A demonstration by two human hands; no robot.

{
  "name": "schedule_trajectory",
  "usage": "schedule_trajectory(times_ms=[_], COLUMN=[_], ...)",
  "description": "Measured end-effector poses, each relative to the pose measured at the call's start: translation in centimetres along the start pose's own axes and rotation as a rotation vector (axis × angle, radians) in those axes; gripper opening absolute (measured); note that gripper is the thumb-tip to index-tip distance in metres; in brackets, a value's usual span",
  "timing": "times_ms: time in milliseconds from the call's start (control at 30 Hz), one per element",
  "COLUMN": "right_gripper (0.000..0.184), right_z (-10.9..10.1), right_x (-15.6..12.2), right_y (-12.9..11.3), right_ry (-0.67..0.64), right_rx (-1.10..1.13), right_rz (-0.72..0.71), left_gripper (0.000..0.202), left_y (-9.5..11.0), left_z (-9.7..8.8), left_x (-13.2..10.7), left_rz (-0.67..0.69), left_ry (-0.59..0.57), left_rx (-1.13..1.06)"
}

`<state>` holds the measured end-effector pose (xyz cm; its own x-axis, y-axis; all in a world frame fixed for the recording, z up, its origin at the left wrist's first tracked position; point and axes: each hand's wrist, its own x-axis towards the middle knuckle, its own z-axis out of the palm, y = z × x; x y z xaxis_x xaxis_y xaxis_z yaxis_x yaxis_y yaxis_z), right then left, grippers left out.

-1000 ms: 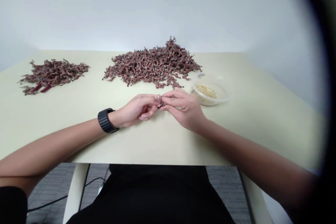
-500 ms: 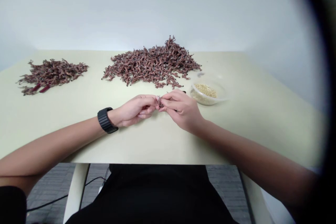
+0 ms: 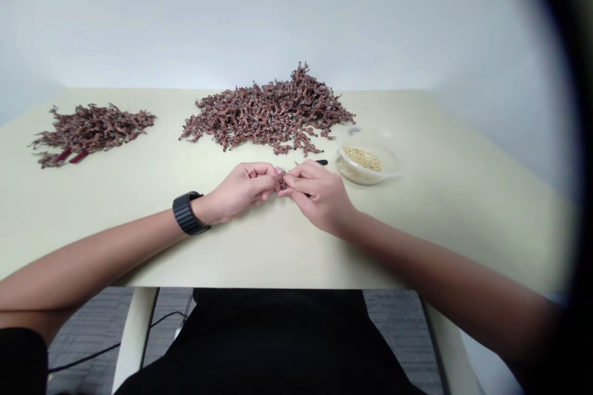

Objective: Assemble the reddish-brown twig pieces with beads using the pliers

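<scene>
In the middle of the table, my left hand (image 3: 243, 192) and my right hand (image 3: 323, 193) meet at the fingertips. Both are closed in a pinch on one small brown knobbly piece (image 3: 283, 181), mostly hidden by the fingers. It resembles the pieces in the large pile (image 3: 271, 112) beyond my hands, which are brown with some dark ends. Just behind my right hand lies a slim tool with a black handle (image 3: 321, 162); most of it is covered.
A clear plastic bowl (image 3: 393, 168) holding small gold-coloured bits (image 3: 362, 158) stands right of my right hand. To the far left is a smaller brown pile (image 3: 95, 126), with two dark red sticks (image 3: 78, 156) at its front. A pale wall rises behind the table (image 3: 259, 259).
My left hand has turned slightly, its knuckles now higher and its lower fingers more tucked in. My right hand has shifted a little left, uncovering more of the black handle.
</scene>
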<state>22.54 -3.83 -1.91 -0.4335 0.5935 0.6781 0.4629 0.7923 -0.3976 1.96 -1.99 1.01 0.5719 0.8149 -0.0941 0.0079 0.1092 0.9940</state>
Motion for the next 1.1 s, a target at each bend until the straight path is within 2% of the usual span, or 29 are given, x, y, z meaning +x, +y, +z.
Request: schedule_trajectory(times_ms=[267,500,633,867,1000,1100], right_gripper=[0.01,0.004,0.004,0.008,0.015,0.018], right_z=[-0.5,-0.5,-0.6,-0.6,-0.7,-0.8], right_x=[0.6,0.6,0.6,0.4,0.4,0.5], right_y=[0.1,0.2,0.0,-0.2,-0.4,-0.7], right_ry=[0.003,0.054,0.05,0.029,-0.026,-0.079], right_rx=[0.017,0.015,0.04,0.037,-0.01,0.141], right_rz=[0.083,0.094,0.161,0.226,0.259,0.373], left_gripper=[0.019,0.025,0.027,0.027,0.026,0.023], left_y=[-0.6,-0.6,-0.9,-1.1,-1.3,-1.3], left_z=[-0.4,-0.3,-0.3,-0.3,-0.2,-0.4], left_x=[0.5,0.4,0.5,0.7,0.8,1.0], left_rz=[0.061,0.289,0.284,0.242,0.251,0.273], left_ry=[-0.008,0.097,0.091,0.058,0.065,0.061], left_rx=[-0.013,0.259,0.315,0.228,0.233,0.214])
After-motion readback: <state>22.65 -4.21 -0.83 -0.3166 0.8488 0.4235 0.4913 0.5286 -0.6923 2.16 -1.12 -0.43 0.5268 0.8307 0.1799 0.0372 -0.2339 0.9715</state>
